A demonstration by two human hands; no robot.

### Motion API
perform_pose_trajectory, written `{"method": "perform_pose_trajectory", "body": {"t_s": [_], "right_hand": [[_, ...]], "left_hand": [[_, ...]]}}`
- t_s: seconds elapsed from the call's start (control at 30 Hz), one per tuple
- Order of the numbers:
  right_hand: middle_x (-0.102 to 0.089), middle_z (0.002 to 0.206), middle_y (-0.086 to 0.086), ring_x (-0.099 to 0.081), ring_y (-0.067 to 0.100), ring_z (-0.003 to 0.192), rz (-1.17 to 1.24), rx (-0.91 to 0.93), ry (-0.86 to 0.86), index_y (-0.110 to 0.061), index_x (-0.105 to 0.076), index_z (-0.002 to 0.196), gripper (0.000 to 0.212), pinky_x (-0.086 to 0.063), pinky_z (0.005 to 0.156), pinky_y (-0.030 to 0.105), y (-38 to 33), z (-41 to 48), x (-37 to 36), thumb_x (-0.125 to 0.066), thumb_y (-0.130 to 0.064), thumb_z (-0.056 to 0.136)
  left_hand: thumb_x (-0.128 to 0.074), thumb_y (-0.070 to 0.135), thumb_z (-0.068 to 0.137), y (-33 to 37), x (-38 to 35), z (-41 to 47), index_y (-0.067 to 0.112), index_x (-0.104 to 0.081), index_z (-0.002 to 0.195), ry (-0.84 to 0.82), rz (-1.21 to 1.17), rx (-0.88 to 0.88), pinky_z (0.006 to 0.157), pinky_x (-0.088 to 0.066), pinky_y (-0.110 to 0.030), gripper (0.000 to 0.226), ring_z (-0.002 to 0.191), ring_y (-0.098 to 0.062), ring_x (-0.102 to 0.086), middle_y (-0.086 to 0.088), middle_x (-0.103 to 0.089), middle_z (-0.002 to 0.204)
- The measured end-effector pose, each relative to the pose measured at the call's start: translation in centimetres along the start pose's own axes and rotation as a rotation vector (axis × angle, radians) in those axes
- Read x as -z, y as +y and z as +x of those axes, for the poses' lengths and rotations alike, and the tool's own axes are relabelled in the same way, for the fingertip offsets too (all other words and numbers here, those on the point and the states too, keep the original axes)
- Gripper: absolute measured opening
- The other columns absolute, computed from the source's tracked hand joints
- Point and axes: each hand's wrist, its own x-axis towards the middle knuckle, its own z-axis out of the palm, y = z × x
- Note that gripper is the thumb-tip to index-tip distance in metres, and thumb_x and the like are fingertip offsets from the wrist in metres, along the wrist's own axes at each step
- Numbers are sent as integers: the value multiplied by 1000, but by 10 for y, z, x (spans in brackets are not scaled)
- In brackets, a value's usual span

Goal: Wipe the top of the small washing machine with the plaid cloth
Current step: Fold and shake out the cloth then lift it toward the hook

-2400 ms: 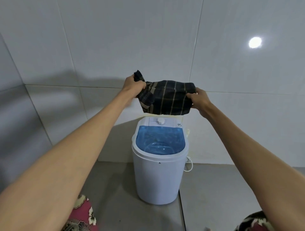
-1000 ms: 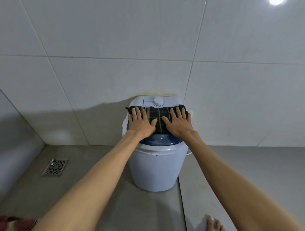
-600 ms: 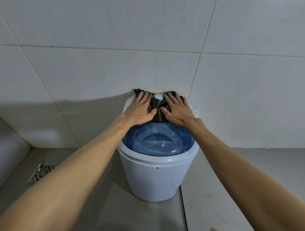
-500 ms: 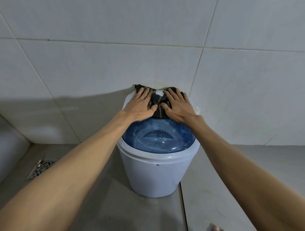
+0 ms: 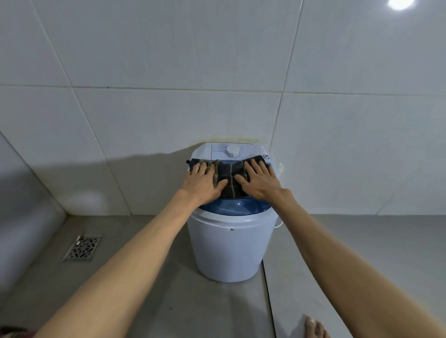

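Soft overhead light, lamp glare (image 5: 398, 3) on tiles, perhaps slight edge warping

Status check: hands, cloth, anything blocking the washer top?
Left hand and right hand flat, palms down on dark plaid cloth. Cloth spread across blue translucent lid of small white washing machine. Nothing blocking.

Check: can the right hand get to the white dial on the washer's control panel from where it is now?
Probably yes. The right hand lies flat on the dark plaid cloth, just short of the round white dial, which sits uncovered with nothing between them.
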Motion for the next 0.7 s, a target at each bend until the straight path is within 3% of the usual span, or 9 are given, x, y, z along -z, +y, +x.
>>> {"method": "perform_pose_trajectory", "body": {"t_s": [0.17,0.33,0.47,0.53,0.6,0.7], "right_hand": [[6,165,3,9,23,152,-18,-16,-104,-22,1,158,79,4,122,42,-4,-36,8,-26,-64,97],[2,165,4,7,24,152,105,7,-85,-25,-1,158,95,2,121,50,0,-66,14,-44,-71,87],[1,165,2,7,25,152,173,59,-60,-29,-12,157,85,-1,120,50,6,-88,9,-54,-56,88],[1,165,3,8,27,151,148,82,-93,-29,-15,157,81,-3,120,50,8,-94,7,-55,-50,89],[2,165,3,8,28,151,63,92,-150,-30,-11,157,87,-5,120,51,10,-99,7,-59,-42,86],[-9,165,0,-11,27,150,-150,115,-117,-33,-13,156,89,-28,116,47,7,-113,11,-65,-23,84]], "left_hand": [[-29,62,96,5,8,-43,13,-25,153,-7,9,11,117,-22,-46,75,143,-33,-23,-16,-27,157],[-28,64,96,6,7,-73,16,-11,156,-29,-119,1,121,-10,-45,79,150,-28,-6,-12,-11,163],[-47,38,95,0,14,-94,23,-32,151,94,-138,-155,120,-4,-49,60,151,-23,-7,-5,-20,162],[-56,26,85,-2,17,-105,22,-39,149,47,-140,-209,120,-10,-40,66,148,-20,-21,-3,-31,158],[-64,18,76,-3,18,-110,20,-34,152,-28,-101,-210,118,-20,-35,81,145,-21,-26,-3,-31,158],[-68,12,73,-1,17,-115,21,-31,152,-23,87,-225,114,-30,-36,88,139,-23,-34,-1,-34,155]]}}
